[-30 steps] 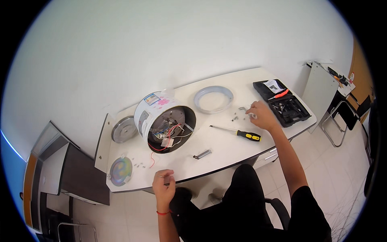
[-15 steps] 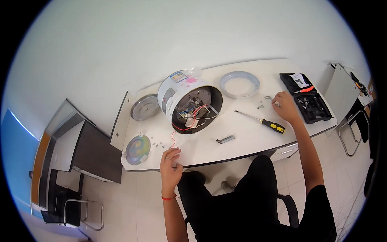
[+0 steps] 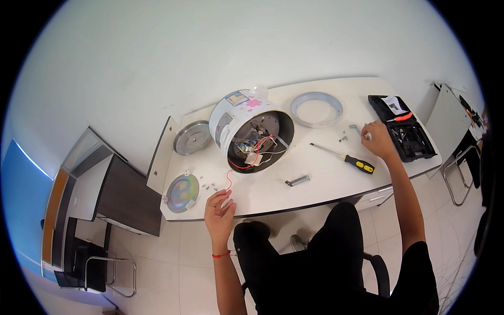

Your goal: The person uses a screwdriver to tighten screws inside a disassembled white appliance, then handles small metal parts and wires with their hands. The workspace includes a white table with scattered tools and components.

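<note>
Right hand (image 3: 379,140) fingers curl down onto small screws (image 3: 344,138) and a bent hex key (image 3: 357,128) on the white table (image 3: 325,181), far right side. Looks like a pinch on a small part, but too small to tell what, if anything, is between the fingertips. Left hand (image 3: 220,210) rests at the table's near edge, fingers loosely bent, tips touching or just beside the loose end of a red wire (image 3: 231,178); cannot tell if it is actually gripped.

Judgement: the step is picking up small hardware. To do it well, pinch one piece at a time and lift straight up, so the rest do not scatter toward the edge. Left hand should keep the wire slack, not tug it, since it runs into the cooker.

The cooker (image 3: 251,131) lies on its side mid-table, open base facing the person. White body, pink flower print, label on the side. Inside: red and other wires, a small white part, metal pieces, all exposed.

Around: screwdriver (image 3: 346,156) with yellow-black handle between cooker and right hand. Small metal bracket (image 3: 297,181) nearer the person. Grey ring (image 3: 316,108) behind. Black tool case (image 3: 403,135) just right of the right hand. Metal disc (image 3: 192,137) left of cooker, shiny plate (image 3: 182,192) at the left front corner.
</note>
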Action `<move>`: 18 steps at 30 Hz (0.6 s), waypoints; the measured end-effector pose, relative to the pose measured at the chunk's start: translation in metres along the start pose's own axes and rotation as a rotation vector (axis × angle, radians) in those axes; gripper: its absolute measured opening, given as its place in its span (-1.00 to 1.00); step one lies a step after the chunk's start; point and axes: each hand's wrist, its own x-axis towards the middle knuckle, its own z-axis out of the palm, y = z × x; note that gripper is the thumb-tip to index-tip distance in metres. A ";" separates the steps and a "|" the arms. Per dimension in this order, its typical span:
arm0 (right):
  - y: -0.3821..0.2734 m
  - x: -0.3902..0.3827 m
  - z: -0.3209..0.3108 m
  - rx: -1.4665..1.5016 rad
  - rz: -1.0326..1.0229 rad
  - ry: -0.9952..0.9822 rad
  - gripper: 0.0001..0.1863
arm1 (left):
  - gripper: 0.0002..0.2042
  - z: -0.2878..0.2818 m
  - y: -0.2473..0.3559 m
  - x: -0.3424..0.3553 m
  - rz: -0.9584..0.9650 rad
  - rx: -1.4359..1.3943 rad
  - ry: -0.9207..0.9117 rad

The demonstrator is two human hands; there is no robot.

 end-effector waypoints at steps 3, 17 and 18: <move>-0.002 0.000 -0.001 -0.047 -0.042 -0.007 -0.94 | -0.65 0.001 0.002 0.000 -0.021 -0.016 0.010; -0.004 0.007 -0.002 0.120 -0.117 0.005 -0.92 | -0.72 0.003 -0.006 -0.003 -0.003 -0.020 0.023; -0.009 0.008 -0.004 0.151 -0.091 0.050 -0.91 | -0.74 0.003 -0.005 -0.003 0.000 0.008 0.021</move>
